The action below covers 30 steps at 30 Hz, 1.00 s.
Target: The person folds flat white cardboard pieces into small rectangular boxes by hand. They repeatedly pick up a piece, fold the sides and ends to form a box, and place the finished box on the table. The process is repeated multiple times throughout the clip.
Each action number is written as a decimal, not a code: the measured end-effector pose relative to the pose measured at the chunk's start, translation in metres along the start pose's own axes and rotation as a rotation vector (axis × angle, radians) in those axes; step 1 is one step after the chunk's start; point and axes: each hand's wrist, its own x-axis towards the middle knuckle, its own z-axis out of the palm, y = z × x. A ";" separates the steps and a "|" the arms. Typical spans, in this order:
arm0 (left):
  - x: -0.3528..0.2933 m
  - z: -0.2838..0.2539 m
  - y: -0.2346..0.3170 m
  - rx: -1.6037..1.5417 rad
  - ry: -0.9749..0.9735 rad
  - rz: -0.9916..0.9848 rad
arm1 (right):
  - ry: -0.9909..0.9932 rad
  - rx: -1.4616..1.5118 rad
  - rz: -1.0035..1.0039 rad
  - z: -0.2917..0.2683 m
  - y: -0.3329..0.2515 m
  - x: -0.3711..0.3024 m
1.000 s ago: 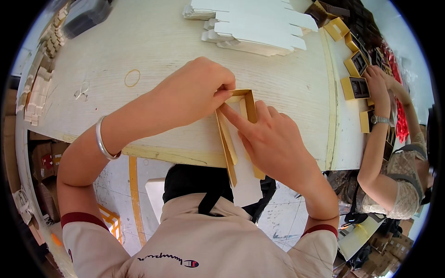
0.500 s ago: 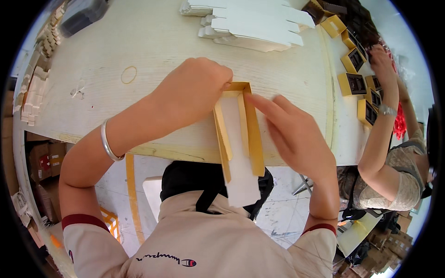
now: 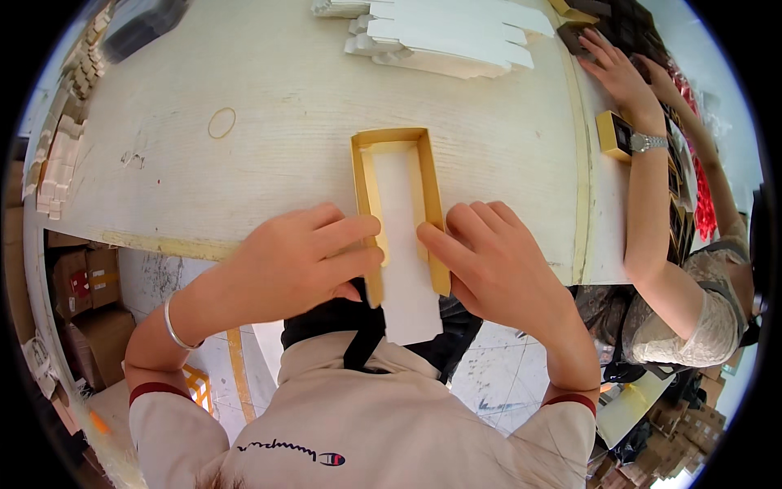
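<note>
A half-folded cardboard box (image 3: 395,137), gold on its walls and white inside, lies lengthwise in front of me. Its far end is folded up, while its near end is a flat white flap reaching past the table's edge. My left hand (image 3: 314,254) grips the left wall, two fingers over its top and the thumb lower down. On the opposite side, my right hand (image 3: 497,265) pinches the right wall, its index finger bent over the rim to the inside.
A stack of flat white carton blanks (image 3: 448,37) lies at the back of the table (image 3: 269,179). Left of the box is a rubber band (image 3: 221,123). At right, a co-worker's hands (image 3: 623,77) handle dark pieces beside small gold boxes (image 3: 612,134). Cardboard cartons (image 3: 85,281) fill a shelf at lower left.
My left hand has left the box's far corner and come down to its left wall. My right hand has moved nearer too. The box has shifted slightly left and straightened.
</note>
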 end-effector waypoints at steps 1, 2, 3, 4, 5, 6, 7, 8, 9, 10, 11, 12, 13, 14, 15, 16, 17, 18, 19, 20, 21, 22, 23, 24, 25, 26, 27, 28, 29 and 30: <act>0.001 0.000 -0.003 0.024 0.021 0.010 | -0.015 -0.027 0.014 0.000 -0.001 0.002; 0.004 -0.001 -0.006 0.021 -0.011 0.027 | -0.022 -0.026 0.000 0.000 0.001 0.005; 0.008 -0.004 -0.008 0.017 -0.043 0.045 | -0.028 -0.025 -0.013 0.002 0.002 0.007; 0.012 -0.006 -0.009 0.014 -0.075 0.064 | -0.034 -0.024 -0.026 0.002 0.003 0.008; 0.015 -0.007 -0.008 0.008 -0.091 0.062 | -0.033 -0.020 -0.022 0.002 0.002 0.008; 0.018 -0.008 -0.007 0.001 -0.107 0.060 | -0.031 -0.015 -0.019 0.000 0.002 0.007; 0.019 -0.007 -0.006 -0.005 -0.123 0.058 | -0.030 -0.011 -0.015 -0.002 0.001 0.007; 0.017 -0.006 -0.007 -0.026 -0.093 0.057 | -0.042 0.076 -0.018 -0.004 0.002 0.005; 0.013 -0.004 -0.008 -0.048 -0.062 0.054 | -0.054 0.162 -0.020 -0.007 0.003 0.000; 0.010 -0.002 -0.010 -0.069 -0.031 0.052 | -0.066 0.249 -0.023 -0.008 0.004 -0.002; 0.007 -0.001 -0.010 -0.107 -0.006 0.037 | -0.037 0.284 -0.040 -0.007 0.004 -0.003; 0.003 0.000 -0.011 -0.145 0.019 0.021 | -0.008 0.320 -0.057 -0.004 0.005 -0.005; 0.001 0.002 -0.011 -0.183 0.044 0.005 | 0.020 0.355 -0.074 0.000 0.006 -0.006; -0.001 0.005 -0.012 -0.204 0.067 -0.003 | 0.063 0.374 -0.075 0.006 0.007 -0.006; -0.002 0.009 -0.012 -0.224 0.091 -0.011 | 0.106 0.392 -0.077 0.013 0.007 -0.006; -0.004 0.011 -0.011 -0.244 0.115 -0.019 | 0.149 0.411 -0.078 0.018 0.006 -0.005; -0.004 0.012 -0.009 -0.230 0.132 -0.029 | 0.157 0.378 -0.075 0.021 0.005 -0.003; -0.004 0.013 -0.007 -0.215 0.150 -0.039 | 0.165 0.345 -0.071 0.023 0.003 -0.001; -0.004 0.015 -0.003 -0.201 0.168 -0.049 | 0.174 0.312 -0.067 0.026 0.001 0.001; -0.004 0.020 0.003 -0.165 0.207 -0.096 | 0.203 0.274 -0.062 0.031 -0.001 0.004; -0.003 0.024 0.014 -0.129 0.246 -0.145 | 0.232 0.238 -0.058 0.035 -0.005 0.005; -0.001 0.028 0.023 -0.093 0.284 -0.194 | 0.261 0.202 -0.053 0.036 -0.008 0.006; 0.002 0.031 0.028 -0.124 0.318 -0.220 | 0.244 0.236 -0.026 0.035 -0.009 0.006; 0.006 0.033 0.032 -0.156 0.352 -0.245 | 0.228 0.270 0.002 0.033 -0.009 0.006; 0.008 0.035 0.034 -0.188 0.386 -0.270 | 0.211 0.303 0.031 0.030 -0.010 0.007; 0.010 0.036 0.033 -0.195 0.407 -0.247 | 0.194 0.288 0.043 0.029 -0.012 0.006; 0.010 0.037 0.031 -0.190 0.394 -0.234 | 0.177 0.274 0.056 0.027 -0.013 0.006; 0.009 0.038 0.030 -0.185 0.380 -0.220 | 0.160 0.258 0.070 0.027 -0.014 0.006; 0.009 0.038 0.028 -0.177 0.367 -0.208 | 0.152 0.261 0.087 0.027 -0.015 0.006; 0.009 0.040 0.026 -0.222 0.380 -0.211 | 0.145 0.262 0.104 0.027 -0.017 0.006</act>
